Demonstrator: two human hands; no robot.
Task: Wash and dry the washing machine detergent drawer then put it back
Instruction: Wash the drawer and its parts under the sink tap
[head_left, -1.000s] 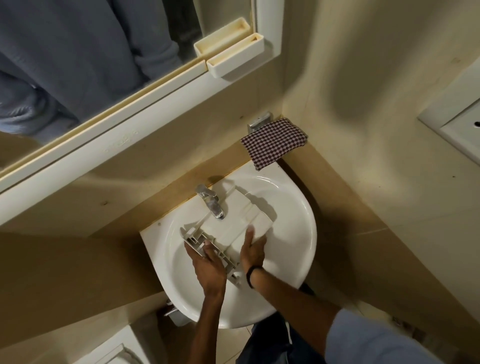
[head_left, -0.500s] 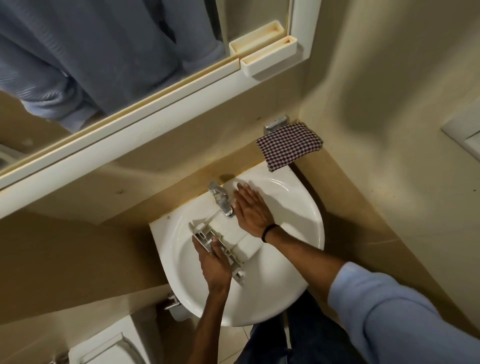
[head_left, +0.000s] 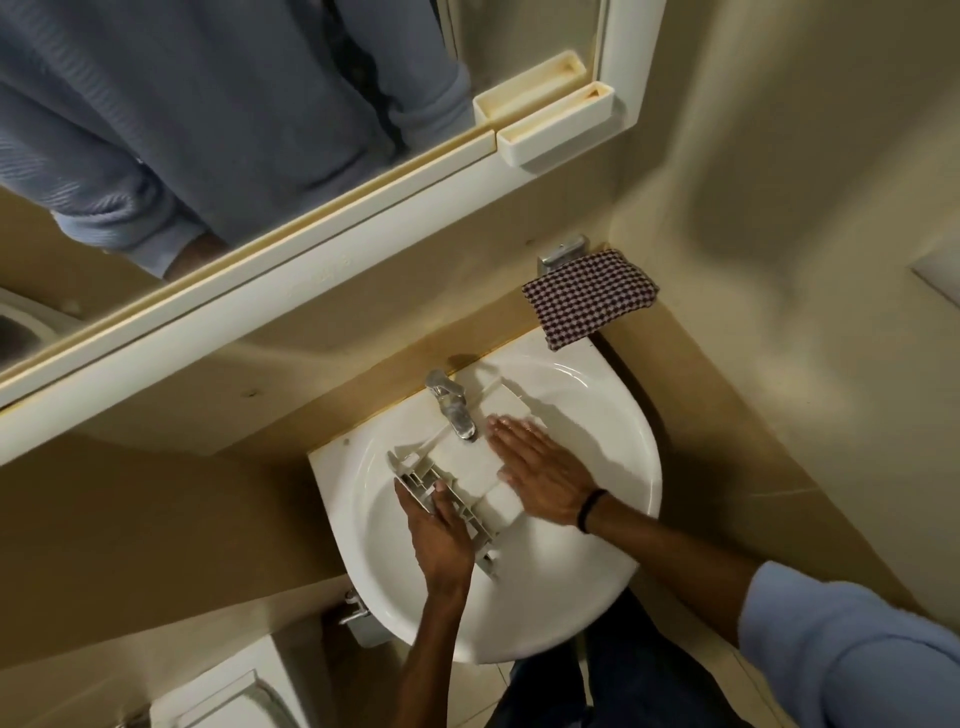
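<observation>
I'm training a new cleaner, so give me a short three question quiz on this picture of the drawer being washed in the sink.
1. True or false: the right hand lies flat, fingers straight, on the detergent drawer.
2. Where is the checked cloth? A: over the person's shoulder. B: by the wall at the back right of the sink. C: under the drawer.
3. Fill in: the ___ hand grips the drawer's grey front frame.
Key: 1 true. 2 B. 3 left, the left hand.
</observation>
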